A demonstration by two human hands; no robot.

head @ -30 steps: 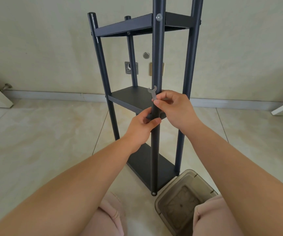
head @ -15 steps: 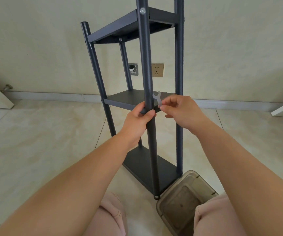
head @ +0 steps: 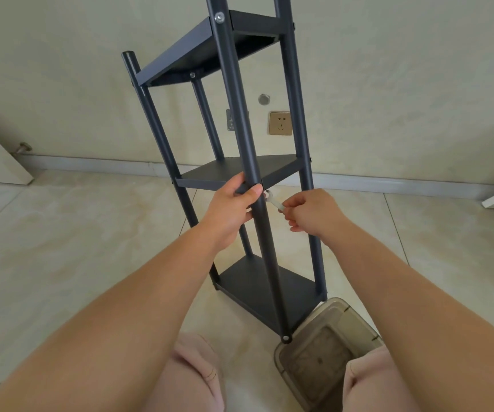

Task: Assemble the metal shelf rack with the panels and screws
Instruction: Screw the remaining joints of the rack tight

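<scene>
Dark metal shelf rack [head: 241, 173] stands on tile floor [head: 61, 248], leaning slightly. Left hand [head: 231, 209] grips the front post [head: 248, 162] at the middle shelf. Right hand [head: 311, 212], just right of the post, pinches small wrench [head: 272, 200], head against the post. Plastic bin [head: 326, 352] beside rack's base.

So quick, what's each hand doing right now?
Left hand: grips the rack's front pole.
Right hand: pinches a small wrench, its head at the pole by the middle shelf.

2 bare forearms [head: 139, 310], no sleeves; pale pink trousers [head: 198, 379] at the knees
</scene>
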